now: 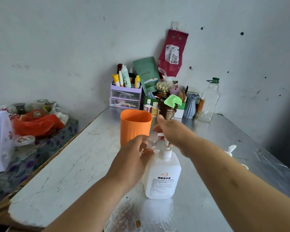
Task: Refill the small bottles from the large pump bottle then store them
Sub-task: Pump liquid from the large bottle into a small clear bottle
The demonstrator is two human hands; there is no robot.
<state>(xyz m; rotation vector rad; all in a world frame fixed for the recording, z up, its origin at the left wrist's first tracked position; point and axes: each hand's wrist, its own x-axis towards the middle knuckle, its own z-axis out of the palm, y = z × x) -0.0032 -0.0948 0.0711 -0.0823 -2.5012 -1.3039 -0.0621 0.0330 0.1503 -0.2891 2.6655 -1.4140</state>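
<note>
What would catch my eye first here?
The two hands in the middle: the left hand holds a small bottle at the spout of the pump bottle, the right hand on its pump. Just behind stands an orange cup; a purple organizer with tubes fills the far corner.

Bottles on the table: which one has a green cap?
The tall clear bottle at far right, beside the blue vase. The pump bottle and the two capped bottles behind the orange cup have white tops.
</note>
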